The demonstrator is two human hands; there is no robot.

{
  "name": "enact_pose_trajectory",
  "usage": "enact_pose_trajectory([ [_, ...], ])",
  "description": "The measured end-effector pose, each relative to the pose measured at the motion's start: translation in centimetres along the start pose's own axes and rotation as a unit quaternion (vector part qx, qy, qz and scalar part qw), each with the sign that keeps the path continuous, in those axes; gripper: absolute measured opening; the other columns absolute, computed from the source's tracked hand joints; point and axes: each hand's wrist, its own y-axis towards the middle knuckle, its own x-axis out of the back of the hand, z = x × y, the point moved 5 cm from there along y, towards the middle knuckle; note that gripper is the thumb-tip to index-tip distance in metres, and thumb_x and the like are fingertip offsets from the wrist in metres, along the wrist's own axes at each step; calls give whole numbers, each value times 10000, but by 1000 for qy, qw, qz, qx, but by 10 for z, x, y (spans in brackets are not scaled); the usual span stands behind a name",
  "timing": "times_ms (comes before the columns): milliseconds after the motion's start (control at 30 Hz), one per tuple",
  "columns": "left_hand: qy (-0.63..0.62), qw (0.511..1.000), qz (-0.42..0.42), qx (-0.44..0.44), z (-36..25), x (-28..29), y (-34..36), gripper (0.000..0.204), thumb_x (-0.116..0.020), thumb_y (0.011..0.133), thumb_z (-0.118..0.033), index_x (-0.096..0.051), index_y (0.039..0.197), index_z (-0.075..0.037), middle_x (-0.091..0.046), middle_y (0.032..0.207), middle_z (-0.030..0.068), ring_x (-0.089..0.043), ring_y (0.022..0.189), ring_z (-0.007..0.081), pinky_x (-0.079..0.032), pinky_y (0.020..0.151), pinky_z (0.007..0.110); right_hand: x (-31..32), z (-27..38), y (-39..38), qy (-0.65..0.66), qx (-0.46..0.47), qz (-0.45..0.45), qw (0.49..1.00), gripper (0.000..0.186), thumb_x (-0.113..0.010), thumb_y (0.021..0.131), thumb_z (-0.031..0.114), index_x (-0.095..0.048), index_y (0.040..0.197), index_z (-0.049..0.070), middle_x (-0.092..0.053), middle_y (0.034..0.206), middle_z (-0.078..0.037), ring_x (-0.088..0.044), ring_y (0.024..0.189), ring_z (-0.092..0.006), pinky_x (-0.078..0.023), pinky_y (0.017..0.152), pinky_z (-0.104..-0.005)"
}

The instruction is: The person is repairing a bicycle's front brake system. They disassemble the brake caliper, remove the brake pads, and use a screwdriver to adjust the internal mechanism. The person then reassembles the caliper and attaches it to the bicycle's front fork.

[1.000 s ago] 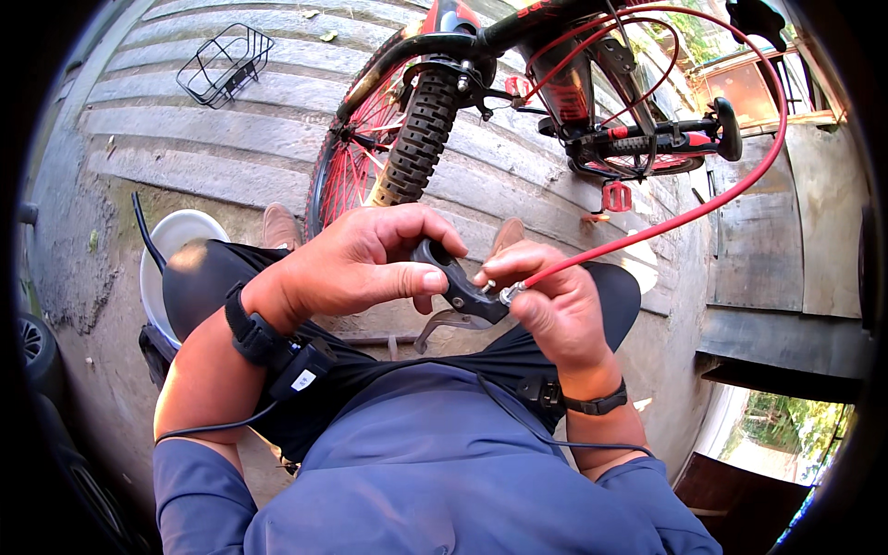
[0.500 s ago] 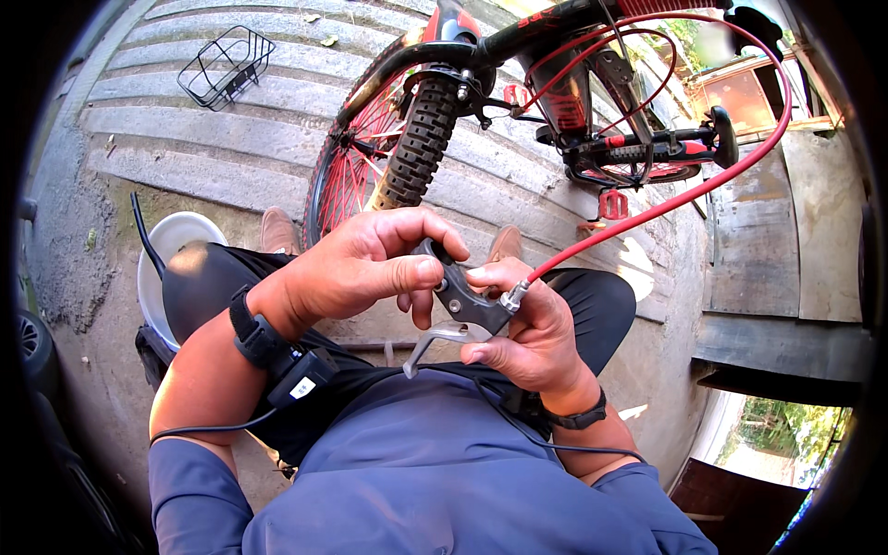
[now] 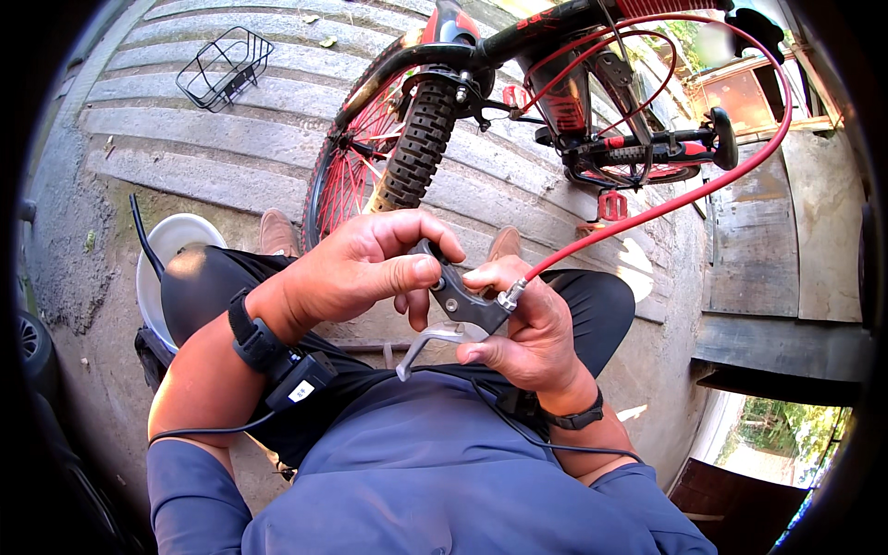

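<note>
Between both hands, above my lap, is a bicycle brake lever (image 3: 450, 294) with a dark bracket and a silver lever blade (image 3: 427, 344). My left hand (image 3: 370, 264) is closed on the bracket's clamp end, thumb and fingers around it. My right hand (image 3: 535, 335) pinches the other end, by the silver cable adjuster (image 3: 511, 296). A red brake cable (image 3: 652, 215) runs from that adjuster up and right in a wide loop to the bicycle (image 3: 564, 92). My fingers hide parts of the bracket.
The bicycle's knobby front tyre (image 3: 418, 143) stands just beyond my hands. A black wire basket (image 3: 225, 69) lies on the ridged concrete at far left. By my left knee is a white bucket (image 3: 185, 231) with a black strip sticking out. Metal sheets (image 3: 754, 231) stand at right.
The brake lever and both hands have shifted very slightly left. Both hands keep their hold on it.
</note>
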Motion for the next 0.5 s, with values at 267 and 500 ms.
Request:
enact_pose_trajectory([
  [267, 1, 1000, 2, -14, -1, 3, 1, 319, -670, 958, -190, -560, 1204, -21, -657, 950, 41, -682, 728, 120, -491, 621, 222, 4, 1, 4, -10, 33, 40, 999, 581, -889, 730, 169, -607, 1211, 6, -608, 1095, -76, -571, 1003, -155, -442, 880, -286],
  [500, 151, 987, -29, -45, 7, -5, 7, 319, -712, 909, -59, -558, 1182, 3, -644, 896, 34, -638, 773, 96, -530, 676, 245, 23, -19, 4, -22, 6, -34, 999, 309, -770, 854, 153, -672, 1127, 47, -665, 964, -77, -609, 899, -212, -485, 804, -330],
])
